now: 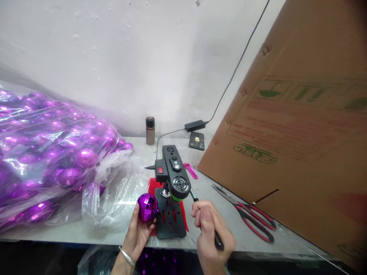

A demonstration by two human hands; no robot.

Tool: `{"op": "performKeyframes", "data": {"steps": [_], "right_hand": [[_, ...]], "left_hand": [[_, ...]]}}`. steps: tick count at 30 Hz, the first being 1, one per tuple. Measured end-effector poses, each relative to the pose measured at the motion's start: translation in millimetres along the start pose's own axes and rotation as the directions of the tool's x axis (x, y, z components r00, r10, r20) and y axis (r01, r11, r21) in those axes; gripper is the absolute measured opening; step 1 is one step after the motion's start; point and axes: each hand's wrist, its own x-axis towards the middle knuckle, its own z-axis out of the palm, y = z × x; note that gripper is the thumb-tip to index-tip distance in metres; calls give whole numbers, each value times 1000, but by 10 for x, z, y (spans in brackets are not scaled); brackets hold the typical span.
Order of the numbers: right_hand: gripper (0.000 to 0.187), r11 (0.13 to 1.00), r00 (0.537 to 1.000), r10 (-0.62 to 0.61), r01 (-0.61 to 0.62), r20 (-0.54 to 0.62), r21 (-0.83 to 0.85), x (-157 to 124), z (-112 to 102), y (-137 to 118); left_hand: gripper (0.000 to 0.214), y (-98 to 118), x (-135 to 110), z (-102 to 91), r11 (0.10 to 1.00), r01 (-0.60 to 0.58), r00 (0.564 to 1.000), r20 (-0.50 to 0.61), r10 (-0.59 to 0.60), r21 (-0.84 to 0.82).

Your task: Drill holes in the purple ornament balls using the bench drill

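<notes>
My left hand (138, 231) has its fingers around a shiny purple faceted ball ornament (147, 207). The ball is at the left edge of the black slotted base plate (171, 228) of a small bench drill press (175, 172); I cannot tell whether they touch. On the right, my right hand (212, 233) is closed around the black-gripped lever handle (219, 241) at the side of the press. The press's head hides most of its drill end. Beneath the base lies a red mat (153, 186), partly covered.
To the left, a clear plastic bag (57, 145) bulges with purple balls. Large red-and-black scissors (252, 217) lie at right, before a leaning cardboard box (286, 126). Behind the press stand a bottle (150, 131), a power adapter (195, 125) and a dark flat case (196, 141). A pink cutter (191, 171) lies nearby.
</notes>
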Motion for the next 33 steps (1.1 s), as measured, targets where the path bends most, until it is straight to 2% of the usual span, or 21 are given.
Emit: {"op": "performKeyframes", "data": {"steps": [3,6,8,10,14,16,23,29,31,33], "right_hand": [[39,1000,1000,12,-12,8,6,41,5,-31],[39,999,998,45,-45,37,-1,107,3,-68],[38,998,997,57,-56,54,-8,141,-1,-87],[38,998,996,59,-58,62,-12,156,-7,-96],[37,999,996,44,-43,71,-12,134,-21,-87],[36,999,997,32,-32,74,-9,116,-30,-79],[34,1000,996,14,-14,89,-7,90,-60,-75],[34,1000,996,19,-18,82,-10,96,-58,-81],[35,1000,997,23,-22,75,-10,104,-56,-85],[35,1000,997,25,-24,70,-12,112,-53,-87]], "left_hand": [[54,-18,40,-33,995,-18,1000,22,16,93],[73,-114,99,-35,931,-183,983,39,180,316],[87,-191,133,-5,832,-306,949,74,308,463],[92,-252,149,36,724,-381,917,137,373,575],[87,-295,127,98,453,-437,870,237,433,777],[85,-282,99,118,370,-448,852,264,452,814],[74,-198,17,191,333,-499,838,347,421,800],[75,-167,58,215,325,-499,845,368,388,803],[79,-143,77,196,347,-479,857,344,384,806],[81,-103,89,167,420,-441,885,307,350,793]]}}
